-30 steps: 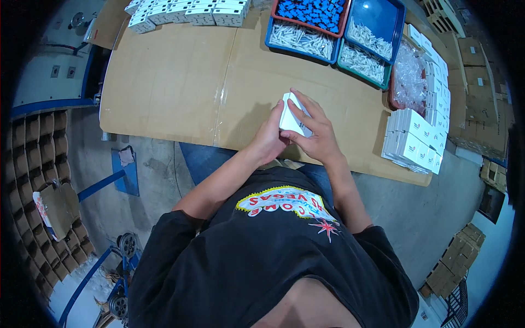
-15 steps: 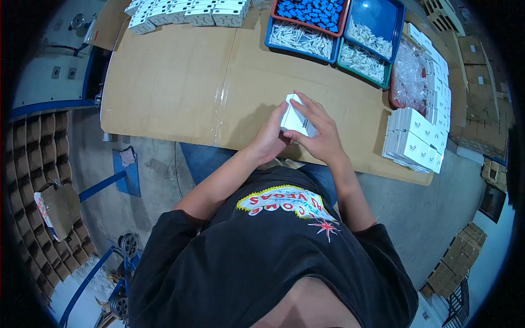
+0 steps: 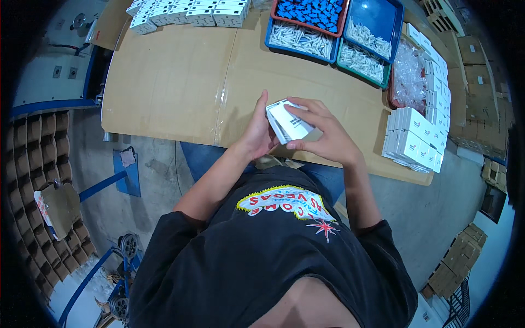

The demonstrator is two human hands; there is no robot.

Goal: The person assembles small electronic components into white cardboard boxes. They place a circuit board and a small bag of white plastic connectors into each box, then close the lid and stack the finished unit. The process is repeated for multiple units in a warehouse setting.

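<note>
In the head view, both hands meet just above the centre of the frame over the near edge of the cardboard-covered bench [image 3: 175, 82]. Between them sits a small white flat cardboard box [image 3: 289, 121], tilted with its broad face turned up toward the camera. The left hand [image 3: 256, 136] cups the box from the left, thumb up along its edge, fingers closed against its side. The right hand [image 3: 322, 136] lies over the box from the right, its fingers [image 3: 299, 108] spread across the top face and the thumb pressing at the lower corner, so both hands are clamped on it.

Against the picture from a second ago, the box has turned: then it stood narrow and upright between the hands, now its wide face shows and the right fingers reach farther across it. This reads as the box being folded or closed while held in the air.

At the upper right stand blue plastic trays of small white parts [image 3: 299, 38], and stacks of finished white boxes [image 3: 410, 142] sit at the right edge.
</note>
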